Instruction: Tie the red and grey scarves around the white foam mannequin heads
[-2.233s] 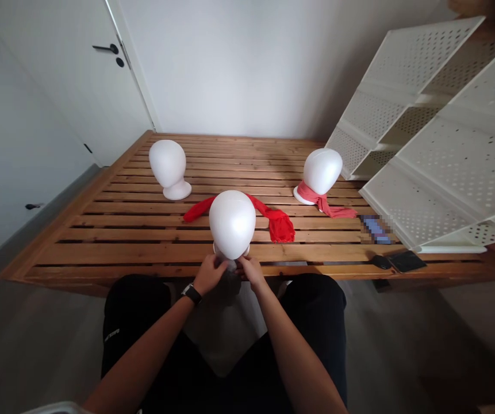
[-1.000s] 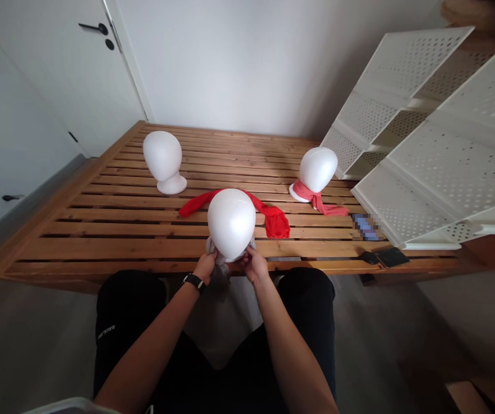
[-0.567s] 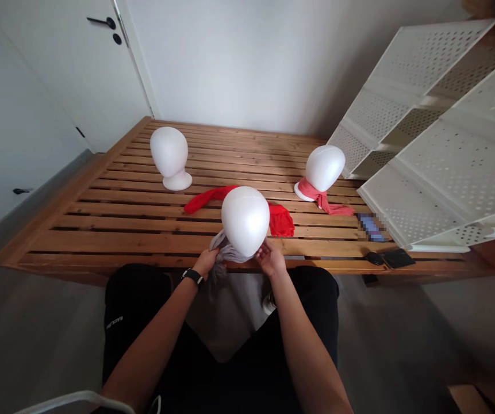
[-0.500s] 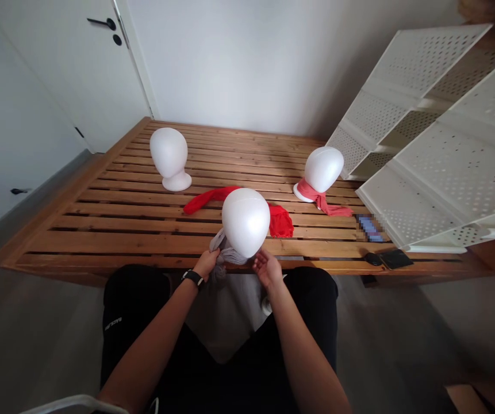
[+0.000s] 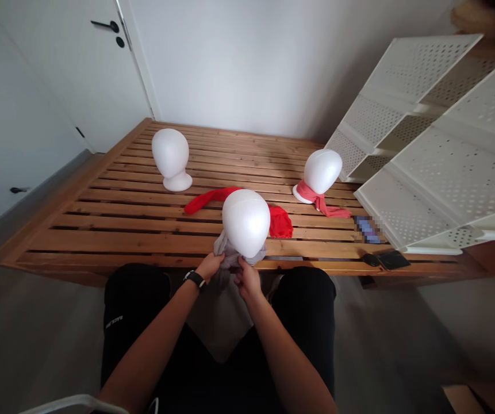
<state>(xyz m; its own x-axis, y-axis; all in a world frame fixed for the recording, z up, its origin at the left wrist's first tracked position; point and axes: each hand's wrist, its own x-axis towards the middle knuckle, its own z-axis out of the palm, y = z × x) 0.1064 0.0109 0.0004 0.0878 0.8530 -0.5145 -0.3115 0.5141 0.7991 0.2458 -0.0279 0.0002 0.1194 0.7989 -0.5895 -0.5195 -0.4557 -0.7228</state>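
A white foam mannequin head (image 5: pixel 246 221) stands at the front edge of the slatted wooden bench, close to me. Around its neck lies a grey scarf (image 5: pixel 230 257), with part of it hanging below the edge. On the scarf's left side, my left hand (image 5: pixel 210 267) is closed on the cloth. My right hand (image 5: pixel 247 280) pinches the scarf just under the chin, its fingers curled. Behind this head a bright red scarf (image 5: pixel 280 222) is spread on the slats, partly hidden by the head.
A bare white mannequin head (image 5: pixel 171 158) stands back left. Another head (image 5: pixel 322 171) at the right wears a coral scarf (image 5: pixel 316 195). White perforated racks (image 5: pixel 437 167) lean at the right. Near them lie a blurred-out item (image 5: pixel 368 229), a black mouse (image 5: pixel 371 259) and a dark wallet-like object (image 5: pixel 394 259).
My right hand has moved left, from beside the head's neck to the scarf under the chin. The scarf now shows on both sides of the neck. My left hand has shifted slightly right.
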